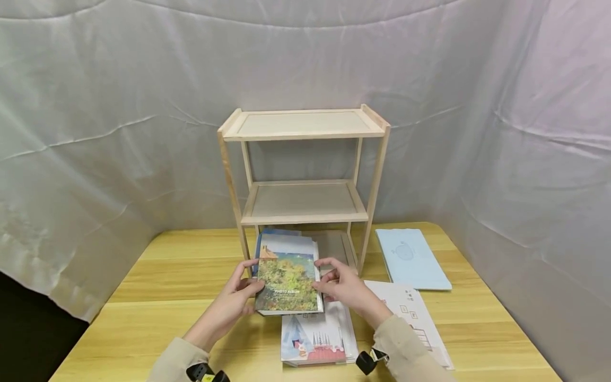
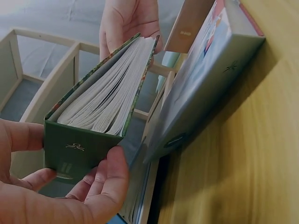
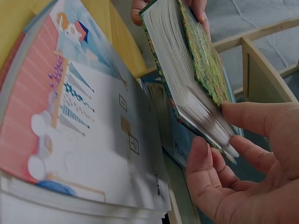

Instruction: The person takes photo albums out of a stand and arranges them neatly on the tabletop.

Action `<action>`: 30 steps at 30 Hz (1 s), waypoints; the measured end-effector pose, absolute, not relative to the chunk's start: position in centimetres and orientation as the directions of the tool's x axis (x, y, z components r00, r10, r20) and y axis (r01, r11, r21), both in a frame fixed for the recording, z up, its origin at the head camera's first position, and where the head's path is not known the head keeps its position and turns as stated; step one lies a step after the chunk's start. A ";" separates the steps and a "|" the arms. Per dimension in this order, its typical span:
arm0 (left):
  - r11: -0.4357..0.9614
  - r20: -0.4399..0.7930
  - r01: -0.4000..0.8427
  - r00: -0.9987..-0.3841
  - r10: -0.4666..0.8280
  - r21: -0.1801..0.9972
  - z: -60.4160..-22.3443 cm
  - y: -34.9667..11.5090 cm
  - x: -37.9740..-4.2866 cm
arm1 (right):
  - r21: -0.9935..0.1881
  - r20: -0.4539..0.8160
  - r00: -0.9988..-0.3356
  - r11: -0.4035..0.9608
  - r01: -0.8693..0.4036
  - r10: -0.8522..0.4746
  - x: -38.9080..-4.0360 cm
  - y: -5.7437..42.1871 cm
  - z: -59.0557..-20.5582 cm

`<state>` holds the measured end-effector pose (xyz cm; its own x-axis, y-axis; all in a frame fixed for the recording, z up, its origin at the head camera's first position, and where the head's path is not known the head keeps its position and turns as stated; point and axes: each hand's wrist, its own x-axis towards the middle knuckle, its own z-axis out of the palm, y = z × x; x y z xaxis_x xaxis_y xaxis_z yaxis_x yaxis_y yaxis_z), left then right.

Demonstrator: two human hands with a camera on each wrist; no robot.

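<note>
A thick photo album (image 1: 288,278) with a garden painting on its cover is held up between both hands, in front of the shelf's bottom tier. My left hand (image 1: 232,298) grips its left side; the left wrist view shows the thumb and fingers around the green spine (image 2: 81,149). At the opposite side, my right hand (image 1: 342,289) pinches the cover edges near the page ends, and the pages (image 3: 175,56) fan slightly. Below the album lies an illustrated white album (image 1: 310,342) with a pink and blue picture. Blue and white books (image 1: 286,243) show partly behind the held album.
A three-tier wooden shelf (image 1: 305,218) stands at the back of the wooden table (image 1: 191,265). To its right lies a light blue book (image 1: 412,260). A white printed book (image 1: 420,323) lies partly under the right forearm. Grey curtains (image 1: 305,63) surround the table.
</note>
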<state>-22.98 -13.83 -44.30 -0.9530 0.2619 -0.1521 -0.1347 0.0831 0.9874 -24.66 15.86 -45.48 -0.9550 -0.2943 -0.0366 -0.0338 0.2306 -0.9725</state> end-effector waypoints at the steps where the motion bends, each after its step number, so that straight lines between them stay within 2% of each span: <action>1: 0.081 -0.155 -0.138 -0.953 0.259 0.987 -44.4 -13.9 -22.9 | -0.972 -0.039 -0.955 0.233 -0.032 -0.294 -24.5 15.8 -45.5; 18: 0.113 -0.203 -0.180 -0.950 0.236 0.977 -45.2 -16.1 -20.9 | -0.937 0.011 -0.926 0.319 -0.141 -0.377 -22.8 14.6 -45.9; 30: 0.119 -0.226 -0.201 -0.938 0.263 0.972 -46.1 -18.1 -20.0 | -0.938 -0.039 -0.926 0.334 -0.095 -0.375 -22.1 13.1 -46.1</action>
<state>-20.01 -18.06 -46.09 -0.9380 0.2626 -0.2264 -0.2014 0.1189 0.9723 -22.13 13.14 -46.10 -0.9262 -0.3751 -0.0393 -0.0954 0.3338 -0.9378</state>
